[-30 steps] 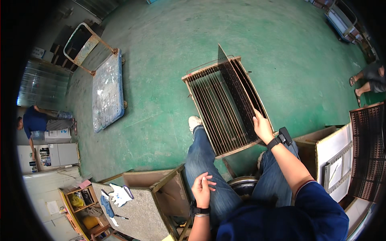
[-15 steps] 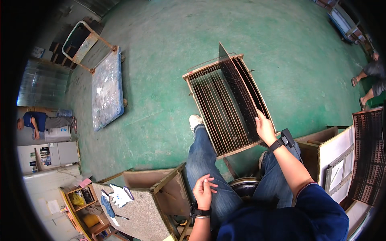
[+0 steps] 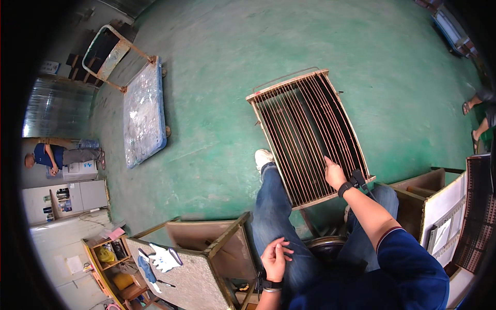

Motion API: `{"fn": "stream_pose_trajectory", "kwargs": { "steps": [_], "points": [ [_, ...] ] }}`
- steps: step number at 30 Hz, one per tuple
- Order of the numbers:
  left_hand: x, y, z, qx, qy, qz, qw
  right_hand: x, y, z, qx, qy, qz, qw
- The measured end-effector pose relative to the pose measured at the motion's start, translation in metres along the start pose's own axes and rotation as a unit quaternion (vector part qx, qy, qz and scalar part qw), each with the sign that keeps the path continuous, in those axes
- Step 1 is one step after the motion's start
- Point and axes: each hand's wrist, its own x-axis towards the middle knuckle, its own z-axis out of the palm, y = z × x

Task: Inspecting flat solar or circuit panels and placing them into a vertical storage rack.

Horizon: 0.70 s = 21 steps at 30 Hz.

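Note:
Between my legs stands a slatted rack point(image 3: 285, 202) with a light frame and thin bars, holding dark flat panels on edge in its slots. My right hand point(image 3: 335, 174) is over the rack's near right part, index finger stretched along the slots and the other fingers partly curled. No panel sticks up from the rack, and nothing shows in that hand; its fingertips are at the slots. My left hand point(image 3: 275, 259) hovers by my left thigh, fingers loosely bent and apart, holding nothing.
A flat trolley point(image 3: 144, 111) stands at the left on the green floor. Nearer are a grey-topped bench point(image 3: 199, 276) with white gloves point(image 3: 165, 258), and a wooden box point(image 3: 421, 186) at the right. One person point(image 3: 51, 157) is at far left; another's legs point(image 3: 480, 119) show at far right.
The dark perforated panel, which stuck up at the rack's far end with my right hand at its near end, has gone down into the rack. My view has shifted slightly left.

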Motion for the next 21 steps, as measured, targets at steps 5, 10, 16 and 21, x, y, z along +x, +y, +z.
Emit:
{"fn": "stream_pose_trajectory", "kwargs": {
  "steps": [5, 10, 16, 21],
  "points": [
    [0.000, 0.001, -0.005, -0.014, -0.002, -0.010, 1.000, 0.008, 0.009, 0.034, -0.003, -0.025, 0.073, 0.997],
    [0.001, 0.000, -0.001, -0.032, -0.006, -0.015, 0.999, 0.011, 0.036, 0.049, 0.087, 0.051, 0.057, 0.993],
    [0.002, 0.000, 0.000, -0.021, -0.015, -0.002, 1.000, 0.012, 0.032, 0.035, -0.048, 0.006, 0.043, 0.998],
    [-0.001, 0.004, -0.001, -0.041, -0.017, 0.015, 0.999, -0.023, -0.028, -0.032, -0.143, 0.029, -0.044, 0.988]
  ]
}}
